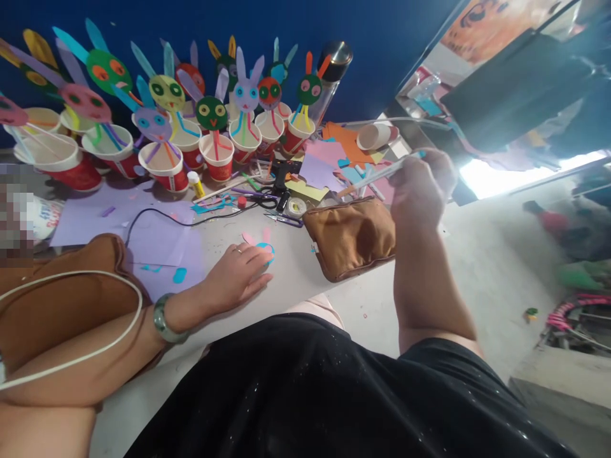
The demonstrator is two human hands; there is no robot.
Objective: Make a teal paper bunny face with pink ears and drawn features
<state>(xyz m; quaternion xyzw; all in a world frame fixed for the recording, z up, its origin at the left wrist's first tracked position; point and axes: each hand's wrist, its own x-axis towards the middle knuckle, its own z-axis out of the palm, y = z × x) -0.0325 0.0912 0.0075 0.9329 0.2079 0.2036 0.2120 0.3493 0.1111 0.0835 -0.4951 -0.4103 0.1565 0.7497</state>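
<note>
My left hand (243, 273) rests on the table, its fingers over a small blue paper piece (268, 252) with pink ear shapes (266, 236) sticking out beyond it. Raised at the right above the table, my right hand (422, 184) is closed around a thin whitish stick-like tool (382, 173), which points left over the paper scraps. A brown pouch (356, 235) lies between the two hands. Scissors (265, 200) and a roll of clear tape (296, 207) are just behind my left hand.
Several red and white paper cups (217, 156) holding paper animal heads line the back. Purple sheets (157, 232) lie left, near a glue stick (195, 184) and black cable. A tall flask (329, 83) stands behind. A white cable (128, 283) crosses my left forearm.
</note>
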